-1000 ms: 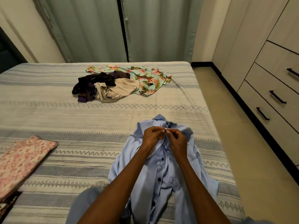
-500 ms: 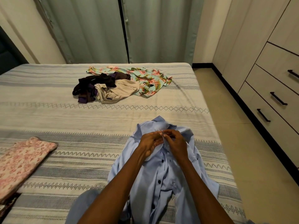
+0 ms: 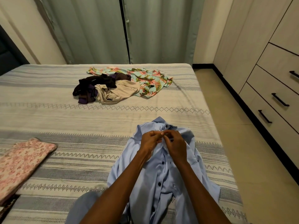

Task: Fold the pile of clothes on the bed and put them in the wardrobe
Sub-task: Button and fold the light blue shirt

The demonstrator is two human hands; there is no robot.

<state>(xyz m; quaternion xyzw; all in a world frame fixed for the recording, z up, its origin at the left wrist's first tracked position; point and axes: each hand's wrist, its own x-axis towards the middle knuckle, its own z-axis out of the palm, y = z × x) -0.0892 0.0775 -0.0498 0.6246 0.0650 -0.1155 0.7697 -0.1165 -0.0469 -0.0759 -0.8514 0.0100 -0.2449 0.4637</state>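
A light blue button-up shirt (image 3: 161, 180) with dark buttons lies front-up on the near part of the striped bed (image 3: 48, 120). My left hand (image 3: 149, 140) and my right hand (image 3: 175, 143) meet just below its collar, each pinching one edge of the shirt's front at the top button. Farther back on the bed lies a loose pile: a dark purple garment (image 3: 93, 86), a beige garment (image 3: 118, 92) and a floral turquoise garment (image 3: 148, 78). A folded pink floral garment (image 3: 21, 164) rests at the bed's left edge.
The wardrobe (image 3: 273, 75) with black-handled drawers lines the right wall, across a strip of tiled floor (image 3: 242, 143). Grey-green curtains (image 3: 126, 29) hang behind the bed. A dark patterned item (image 3: 6, 207) peeks out under the pink garment.
My hands have stayed at the shirt's collar area, working at the top button with small finger movements. The shirt has barely shifted.
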